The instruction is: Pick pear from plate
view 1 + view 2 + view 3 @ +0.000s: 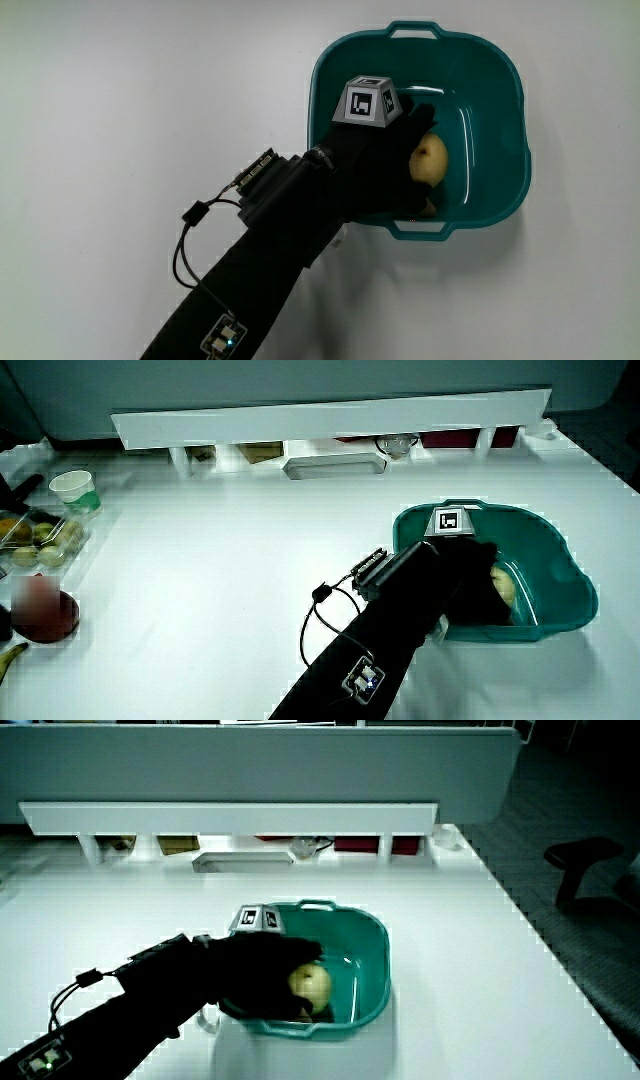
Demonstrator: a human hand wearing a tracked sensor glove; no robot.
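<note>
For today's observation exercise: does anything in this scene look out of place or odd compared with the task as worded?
Yes: the pear lies in a teal basin with handles, not on a plate. The hand reaches into the basin, fingers around the pear. Nothing looks spilled, tipped or damaged.

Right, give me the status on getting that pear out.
Done: the hand has reached into the teal basin; no plate is visible. In hand: its fingers wrap the pear, which sits low inside the basin. Left: lift the pear clear of the rim.
</note>
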